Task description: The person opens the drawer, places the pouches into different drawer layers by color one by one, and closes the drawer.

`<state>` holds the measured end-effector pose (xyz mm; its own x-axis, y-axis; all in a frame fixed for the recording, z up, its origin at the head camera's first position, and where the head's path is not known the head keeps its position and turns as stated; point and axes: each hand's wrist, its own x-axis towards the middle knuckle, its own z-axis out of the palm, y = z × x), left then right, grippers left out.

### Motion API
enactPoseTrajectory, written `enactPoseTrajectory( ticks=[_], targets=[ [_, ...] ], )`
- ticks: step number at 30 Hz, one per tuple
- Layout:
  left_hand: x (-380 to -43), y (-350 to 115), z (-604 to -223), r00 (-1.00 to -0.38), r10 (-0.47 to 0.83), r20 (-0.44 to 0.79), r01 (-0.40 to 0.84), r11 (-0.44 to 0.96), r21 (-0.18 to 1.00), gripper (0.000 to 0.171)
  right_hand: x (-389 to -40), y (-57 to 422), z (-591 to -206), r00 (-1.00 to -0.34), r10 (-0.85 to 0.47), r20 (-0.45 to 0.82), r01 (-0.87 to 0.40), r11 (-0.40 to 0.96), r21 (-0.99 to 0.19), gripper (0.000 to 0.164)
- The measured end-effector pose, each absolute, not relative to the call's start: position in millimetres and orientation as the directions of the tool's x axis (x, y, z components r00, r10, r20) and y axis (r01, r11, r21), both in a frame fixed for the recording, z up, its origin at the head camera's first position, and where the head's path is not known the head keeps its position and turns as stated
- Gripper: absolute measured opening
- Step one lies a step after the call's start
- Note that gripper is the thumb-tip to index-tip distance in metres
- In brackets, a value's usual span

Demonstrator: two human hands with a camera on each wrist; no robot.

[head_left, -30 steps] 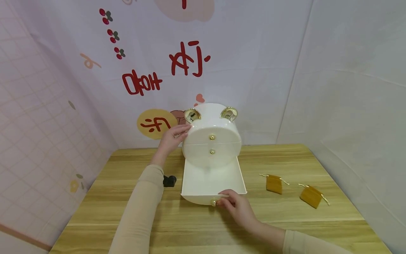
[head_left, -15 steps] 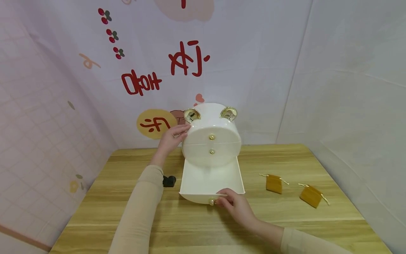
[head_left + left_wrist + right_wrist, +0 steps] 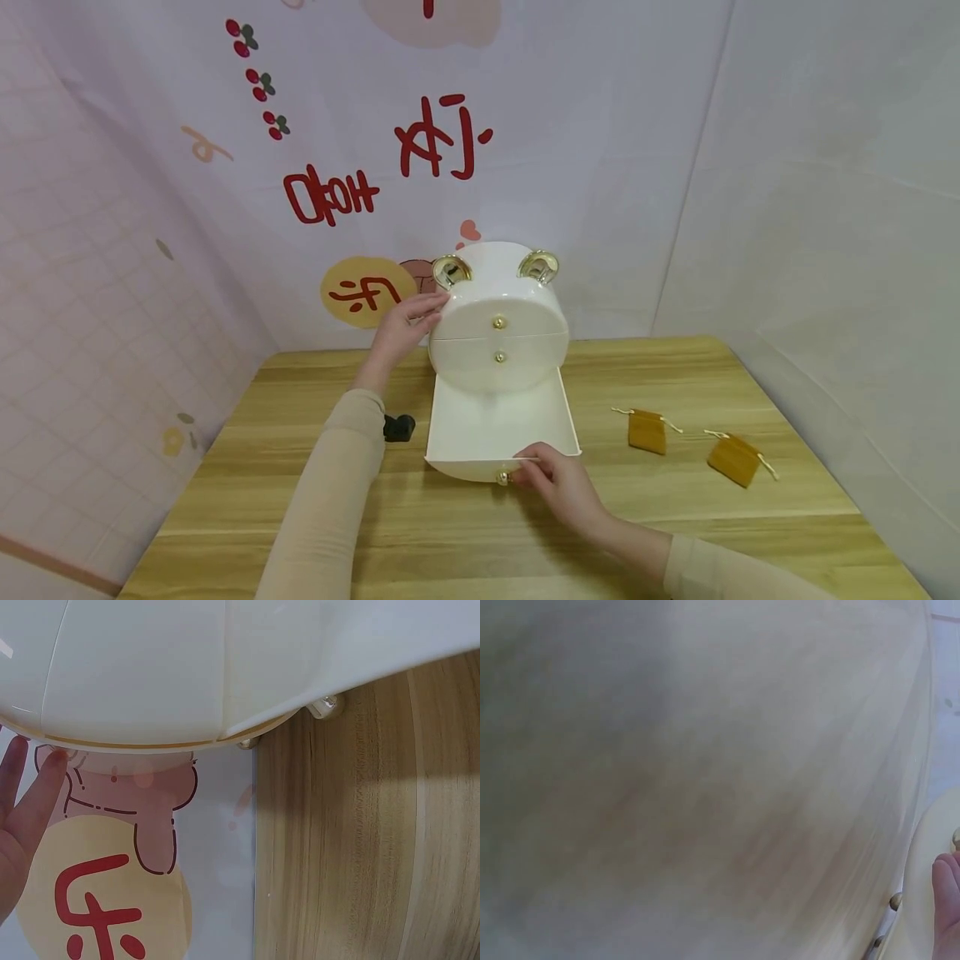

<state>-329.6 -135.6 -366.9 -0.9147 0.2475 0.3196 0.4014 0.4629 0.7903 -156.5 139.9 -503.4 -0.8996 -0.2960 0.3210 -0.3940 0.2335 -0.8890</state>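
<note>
A white rounded storage box (image 3: 465, 367) with two gold ears stands at the back of the table. Its bottom drawer (image 3: 487, 425) is pulled out toward me, and nothing shows inside. My right hand (image 3: 562, 492) pinches the drawer's front, fingers over the rim and thumb beside the gold knob (image 3: 503, 477). Only part of that hand (image 3: 946, 900) shows at the right wrist view's edge. My left hand (image 3: 401, 333) touches the box's upper left side with fairly straight fingers; those fingers (image 3: 37, 799) meet the white shell in the left wrist view.
Two small brown drawstring pouches (image 3: 647, 432) lie on the wooden table (image 3: 660, 542) to the right. A small black object (image 3: 399, 427) sits left of the drawer, partly behind my left sleeve. A printed cloth (image 3: 600, 167) hangs close behind the box.
The drawer front and my right hand shift slightly left, then a touch back right. My left hand stays on the box. The whole head view drifts a little.
</note>
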Motion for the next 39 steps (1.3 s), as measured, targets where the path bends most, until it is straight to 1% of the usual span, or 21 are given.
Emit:
enactPoseTrajectory(
  ticks=[10,13,19,23,27,34,39],
  targets=[
    [-331,-135,-369,-0.914,0.247,0.323,0.404,0.467,0.787,0.038,-158,140,-505,-0.912,-0.301,0.279,-0.360,0.258,-0.897,0.006],
    [-332,-135,-370,-0.910,0.252,0.328,0.411,0.468,0.782,0.038,-154,139,-499,-0.919,-0.285,0.274,-0.353,0.283,-0.892,0.006],
    [-332,-136,-369,-0.909,0.252,0.333,0.416,0.465,0.782,0.039,-147,136,-484,-0.917,-0.287,0.278,-0.356,0.269,-0.895,0.005],
    [-332,-137,-369,-0.909,0.255,0.330,0.415,0.472,0.778,0.039,-152,137,-493,-0.912,-0.302,0.278,-0.358,0.255,-0.898,0.006],
    [-333,-137,-369,-0.912,0.255,0.321,0.408,0.479,0.777,0.039,-157,140,-501,-0.912,-0.308,0.269,-0.357,0.280,-0.891,0.005],
    [-332,-137,-368,-0.911,0.259,0.321,0.410,0.474,0.780,0.039,-155,139,-498,-0.920,-0.297,0.256,-0.348,0.314,-0.884,0.006],
    [-332,-137,-368,-0.915,0.256,0.313,0.402,0.486,0.776,0.039,-153,140,-495,-0.911,-0.306,0.278,-0.367,0.291,-0.884,0.006]
  ],
)
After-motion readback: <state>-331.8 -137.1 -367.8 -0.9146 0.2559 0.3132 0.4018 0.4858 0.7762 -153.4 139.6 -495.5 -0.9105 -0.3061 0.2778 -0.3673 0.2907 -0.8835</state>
